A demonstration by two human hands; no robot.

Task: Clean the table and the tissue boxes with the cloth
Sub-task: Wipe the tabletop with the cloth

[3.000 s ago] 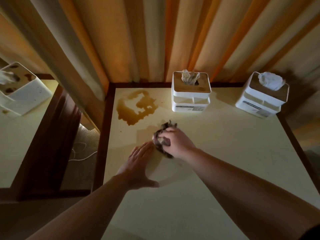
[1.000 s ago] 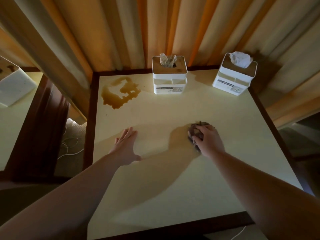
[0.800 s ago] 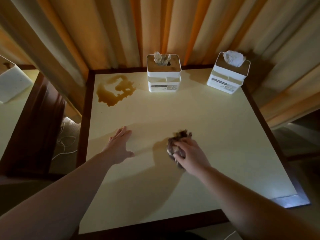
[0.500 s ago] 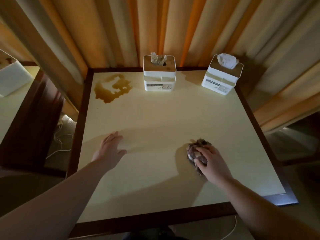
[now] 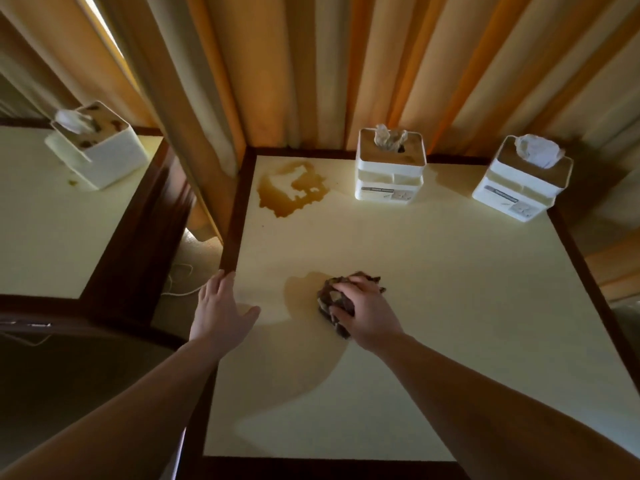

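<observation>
Head view — right hand (image 5: 367, 311) gripping cloth (image 5: 341, 299), swept back leftward toward flat, open left hand (image 5: 221, 308); spill (image 5: 291, 190) beyond both hands unwiped.

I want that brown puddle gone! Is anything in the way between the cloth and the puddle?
Nothing visible is. The right hand grips the cloth on the table, and only bare tabletop lies between it and the brown spill in the far left corner. The tissue boxes stand off to the right.

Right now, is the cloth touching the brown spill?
Apart. The head view shows the cloth under the right hand mid-table, with bare tabletop between it and the brown spill near the far-left corner.
</observation>
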